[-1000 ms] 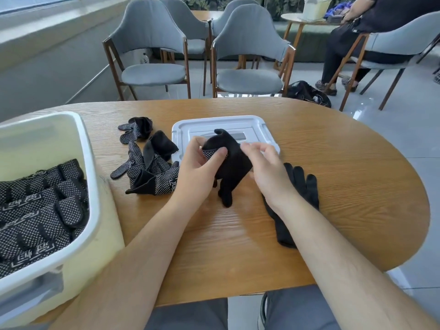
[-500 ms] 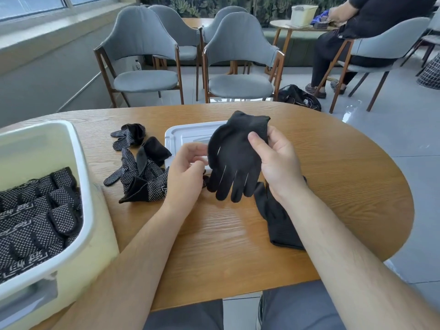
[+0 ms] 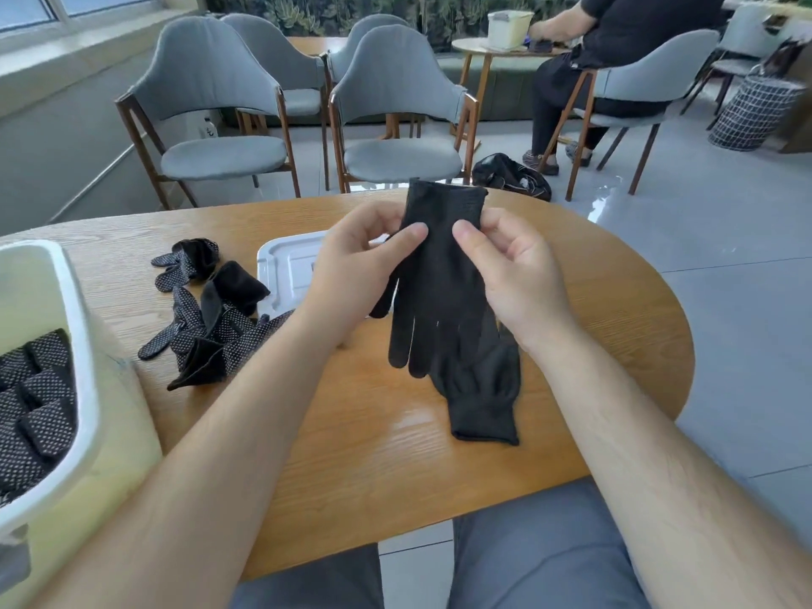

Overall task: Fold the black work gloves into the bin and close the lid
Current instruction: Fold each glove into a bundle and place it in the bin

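Fingers of left hand [image 3: 351, 265] and right hand [image 3: 516, 270] pinch glove [image 3: 439, 296] over wooden table [image 3: 373, 468], chairs [image 3: 395, 103] beyond.

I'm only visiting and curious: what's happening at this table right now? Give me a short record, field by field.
Held item: black glove, cuff up, fingers hanging down
Left hand: pinches one edge near the cuff
Right hand: pinches the other edge
Table: second glove lying flat below the held one; dotted gloves loose in a heap
Bin: open, folded gloves inside
Lid: on the table, off the bin
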### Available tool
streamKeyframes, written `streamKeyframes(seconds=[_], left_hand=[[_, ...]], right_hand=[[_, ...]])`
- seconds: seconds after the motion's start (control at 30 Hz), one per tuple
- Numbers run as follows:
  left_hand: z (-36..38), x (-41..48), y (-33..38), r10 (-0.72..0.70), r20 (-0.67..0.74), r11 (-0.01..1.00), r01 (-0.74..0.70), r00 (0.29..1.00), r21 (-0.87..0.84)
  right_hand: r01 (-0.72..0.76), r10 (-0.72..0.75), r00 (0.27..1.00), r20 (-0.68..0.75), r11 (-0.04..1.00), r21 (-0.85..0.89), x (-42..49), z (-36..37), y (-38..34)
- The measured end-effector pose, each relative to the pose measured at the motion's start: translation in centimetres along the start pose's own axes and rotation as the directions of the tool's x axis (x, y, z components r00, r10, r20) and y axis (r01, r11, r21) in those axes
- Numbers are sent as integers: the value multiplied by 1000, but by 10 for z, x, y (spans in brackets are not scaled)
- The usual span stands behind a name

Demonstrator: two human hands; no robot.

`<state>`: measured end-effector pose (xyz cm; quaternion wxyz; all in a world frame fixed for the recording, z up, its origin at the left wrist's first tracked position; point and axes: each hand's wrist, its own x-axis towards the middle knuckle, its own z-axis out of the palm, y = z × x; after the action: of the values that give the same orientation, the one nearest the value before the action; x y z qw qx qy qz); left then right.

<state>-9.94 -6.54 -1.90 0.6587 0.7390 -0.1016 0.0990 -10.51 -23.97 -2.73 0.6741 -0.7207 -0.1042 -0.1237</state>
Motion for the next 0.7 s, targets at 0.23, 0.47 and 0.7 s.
streamKeyframes(seconds=[0.23,0.47,0.7], left_hand=[[28,6,7,52,37,969,-59,998,238],[53,20,21,63,60,978,-73,996,194],[50,-14,-32,129,205,983,-152,970,99]], right_hand=[[32,-59,994,-92,962,-273,-7,-46,-6],[0,-21,996,-87,971,-241,5,-64,-7],[118,-120,993,17,925,-360,-40,-73,28]])
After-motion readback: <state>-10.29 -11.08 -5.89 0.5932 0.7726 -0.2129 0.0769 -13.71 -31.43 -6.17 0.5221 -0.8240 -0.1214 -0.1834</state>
